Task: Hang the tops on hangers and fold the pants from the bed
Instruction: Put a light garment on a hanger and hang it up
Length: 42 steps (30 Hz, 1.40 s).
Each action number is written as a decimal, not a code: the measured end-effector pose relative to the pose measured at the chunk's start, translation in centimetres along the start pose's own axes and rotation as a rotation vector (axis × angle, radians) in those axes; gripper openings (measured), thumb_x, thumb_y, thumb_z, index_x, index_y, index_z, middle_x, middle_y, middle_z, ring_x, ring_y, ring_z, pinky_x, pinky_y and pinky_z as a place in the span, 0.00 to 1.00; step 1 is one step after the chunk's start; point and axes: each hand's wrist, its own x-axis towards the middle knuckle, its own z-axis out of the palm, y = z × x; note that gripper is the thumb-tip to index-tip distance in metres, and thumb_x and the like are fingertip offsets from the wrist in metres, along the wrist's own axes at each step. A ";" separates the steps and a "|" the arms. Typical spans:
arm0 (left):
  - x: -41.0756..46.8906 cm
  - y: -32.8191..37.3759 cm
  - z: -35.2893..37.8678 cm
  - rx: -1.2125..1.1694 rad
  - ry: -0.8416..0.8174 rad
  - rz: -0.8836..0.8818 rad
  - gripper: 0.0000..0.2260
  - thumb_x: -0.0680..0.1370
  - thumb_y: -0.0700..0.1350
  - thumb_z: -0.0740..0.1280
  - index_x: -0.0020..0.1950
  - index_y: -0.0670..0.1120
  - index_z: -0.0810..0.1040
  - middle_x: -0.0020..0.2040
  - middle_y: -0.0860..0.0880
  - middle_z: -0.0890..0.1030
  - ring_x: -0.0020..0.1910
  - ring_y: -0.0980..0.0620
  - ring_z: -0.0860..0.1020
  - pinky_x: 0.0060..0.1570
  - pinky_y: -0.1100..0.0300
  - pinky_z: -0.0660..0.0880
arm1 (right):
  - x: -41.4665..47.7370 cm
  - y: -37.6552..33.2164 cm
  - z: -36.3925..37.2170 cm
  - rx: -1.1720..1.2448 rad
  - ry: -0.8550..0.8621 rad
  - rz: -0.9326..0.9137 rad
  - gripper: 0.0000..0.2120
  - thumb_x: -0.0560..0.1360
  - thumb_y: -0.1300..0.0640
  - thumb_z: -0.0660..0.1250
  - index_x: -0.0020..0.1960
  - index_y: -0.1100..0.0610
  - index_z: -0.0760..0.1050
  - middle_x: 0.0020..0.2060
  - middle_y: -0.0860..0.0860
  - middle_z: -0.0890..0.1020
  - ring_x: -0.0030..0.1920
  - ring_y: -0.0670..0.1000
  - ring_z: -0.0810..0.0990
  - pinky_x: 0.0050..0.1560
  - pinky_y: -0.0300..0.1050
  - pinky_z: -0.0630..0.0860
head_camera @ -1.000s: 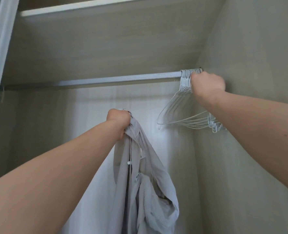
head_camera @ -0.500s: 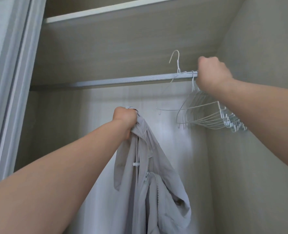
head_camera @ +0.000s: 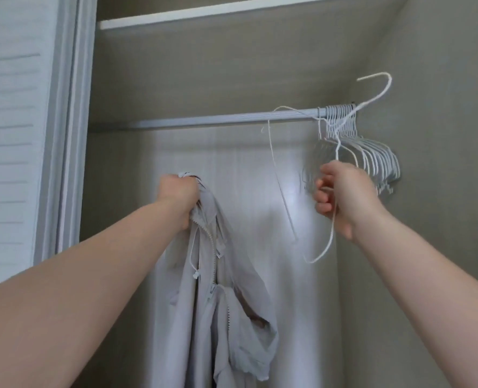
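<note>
Inside a wardrobe, my left hand (head_camera: 179,198) grips the bunched collar of a pale grey zip-up jacket (head_camera: 226,309), which hangs down from the fist with its zipper and a drawstring showing. My right hand (head_camera: 341,196) holds a thin white wire hanger (head_camera: 333,233), lifted clear of the rail, its hook (head_camera: 383,85) pointing up to the right above the rail. A bundle of several white hangers (head_camera: 372,152) stays on the metal rail (head_camera: 232,119) at its right end.
The wardrobe's right side wall (head_camera: 428,219) stands close to the hanger bundle. A shelf (head_camera: 204,15) runs above the rail. A louvred sliding door (head_camera: 8,135) frames the left side. The rail's left and middle stretch carries nothing.
My right hand has pulled one hanger off the rail and come down and left with it. The bundle swung back to the right end. My left hand still holds the jacket.
</note>
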 end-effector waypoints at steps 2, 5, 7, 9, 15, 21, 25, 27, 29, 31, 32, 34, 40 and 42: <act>-0.9 0.0 -1.4 0.015 0.000 -0.019 0.08 0.79 0.35 0.59 0.43 0.44 0.72 0.42 0.43 0.73 0.40 0.48 0.72 0.40 0.57 0.68 | -1.4 0.5 0.2 -0.007 -0.016 0.037 0.05 0.77 0.55 0.67 0.47 0.54 0.71 0.27 0.49 0.72 0.21 0.47 0.66 0.21 0.35 0.61; -2.4 -0.3 -2.8 0.009 -0.020 -0.041 0.08 0.79 0.35 0.59 0.43 0.44 0.72 0.41 0.43 0.73 0.42 0.48 0.72 0.40 0.57 0.67 | -3.3 0.3 0.3 -0.036 -0.002 0.063 0.08 0.81 0.51 0.65 0.47 0.56 0.73 0.23 0.46 0.66 0.20 0.45 0.61 0.19 0.34 0.58; -3.5 -0.7 -3.4 0.009 -0.036 -0.047 0.11 0.79 0.34 0.59 0.39 0.45 0.71 0.36 0.45 0.72 0.38 0.49 0.72 0.35 0.60 0.66 | -5.1 0.4 -0.3 -0.111 0.006 0.028 0.09 0.83 0.52 0.62 0.47 0.56 0.73 0.22 0.45 0.62 0.21 0.45 0.57 0.20 0.34 0.55; -4.7 -1.0 -3.7 0.011 -0.046 -0.062 0.12 0.79 0.33 0.59 0.38 0.45 0.72 0.35 0.46 0.72 0.34 0.50 0.72 0.34 0.60 0.68 | -7.4 0.3 -1.2 -0.185 0.000 -0.023 0.10 0.83 0.54 0.59 0.46 0.56 0.74 0.21 0.44 0.61 0.21 0.45 0.56 0.21 0.33 0.53; -9.4 -0.4 -3.3 -0.004 -0.142 -0.094 0.14 0.79 0.33 0.59 0.35 0.46 0.66 0.34 0.48 0.68 0.30 0.53 0.67 0.22 0.69 0.62 | -15.5 -2.6 -4.9 -0.286 -0.055 -0.099 0.12 0.81 0.56 0.59 0.43 0.55 0.77 0.23 0.45 0.60 0.21 0.46 0.54 0.24 0.32 0.53; -16.3 3.3 -0.6 0.096 -0.274 -0.069 0.12 0.82 0.40 0.63 0.39 0.47 0.69 0.37 0.50 0.74 0.34 0.51 0.74 0.31 0.63 0.74 | -25.0 -6.1 -10.3 -0.353 -0.055 -0.144 0.12 0.79 0.52 0.61 0.41 0.53 0.80 0.24 0.46 0.60 0.22 0.47 0.55 0.27 0.34 0.54; -22.5 5.2 1.3 0.088 -0.319 -0.041 0.10 0.82 0.43 0.64 0.40 0.48 0.70 0.38 0.50 0.76 0.33 0.53 0.76 0.31 0.62 0.77 | -31.6 -9.0 -14.7 -0.348 -0.055 -0.101 0.12 0.75 0.51 0.62 0.39 0.53 0.81 0.25 0.47 0.58 0.22 0.48 0.54 0.27 0.34 0.54; -25.9 5.3 2.1 0.070 -0.351 -0.055 0.10 0.81 0.42 0.64 0.40 0.47 0.71 0.38 0.49 0.76 0.34 0.51 0.77 0.36 0.60 0.77 | -35.0 -10.4 -17.2 -0.363 -0.057 -0.066 0.12 0.76 0.51 0.62 0.39 0.54 0.81 0.25 0.47 0.58 0.23 0.48 0.54 0.27 0.33 0.55; -29.6 4.7 2.7 0.020 -0.392 -0.083 0.09 0.80 0.40 0.63 0.39 0.45 0.72 0.39 0.46 0.76 0.38 0.48 0.77 0.41 0.57 0.74 | -38.2 -11.6 -19.9 -0.389 -0.052 -0.025 0.13 0.79 0.53 0.62 0.39 0.54 0.81 0.26 0.47 0.58 0.23 0.48 0.54 0.26 0.33 0.55; -33.5 3.6 3.0 0.035 -0.432 -0.072 0.07 0.78 0.40 0.63 0.40 0.45 0.76 0.38 0.46 0.76 0.39 0.50 0.77 0.42 0.57 0.73 | -41.5 -12.3 -22.8 -0.422 -0.043 0.027 0.16 0.82 0.57 0.61 0.39 0.54 0.81 0.26 0.48 0.58 0.23 0.48 0.54 0.26 0.32 0.55; -35.5 3.0 3.0 0.068 -0.457 -0.053 0.06 0.78 0.40 0.63 0.42 0.44 0.77 0.39 0.45 0.76 0.40 0.50 0.77 0.42 0.56 0.73 | -43.3 -12.5 -24.2 -0.442 -0.041 0.053 0.16 0.82 0.57 0.60 0.39 0.55 0.81 0.26 0.48 0.58 0.23 0.48 0.54 0.26 0.32 0.55; -39.2 1.6 2.9 0.133 -0.509 -0.026 0.05 0.78 0.42 0.63 0.45 0.45 0.78 0.41 0.45 0.76 0.40 0.50 0.75 0.42 0.55 0.72 | -47.0 -12.7 -27.0 -0.485 -0.037 0.102 0.16 0.83 0.57 0.60 0.40 0.56 0.81 0.26 0.49 0.57 0.24 0.49 0.54 0.26 0.33 0.55; -49.8 -2.0 1.4 0.380 -0.616 0.020 0.22 0.79 0.41 0.63 0.26 0.57 0.76 0.22 0.60 0.69 0.23 0.61 0.66 0.27 0.66 0.64 | -56.6 -12.7 -33.3 -0.606 -0.048 0.322 0.14 0.81 0.53 0.62 0.41 0.55 0.81 0.24 0.51 0.59 0.24 0.49 0.56 0.25 0.35 0.57; -53.3 -3.8 0.7 0.435 -0.668 0.022 0.17 0.79 0.42 0.62 0.31 0.53 0.79 0.25 0.58 0.69 0.25 0.60 0.64 0.27 0.65 0.62 | -59.9 -12.4 -34.7 -0.653 -0.049 0.379 0.15 0.82 0.57 0.61 0.41 0.53 0.82 0.23 0.50 0.60 0.23 0.49 0.57 0.25 0.36 0.58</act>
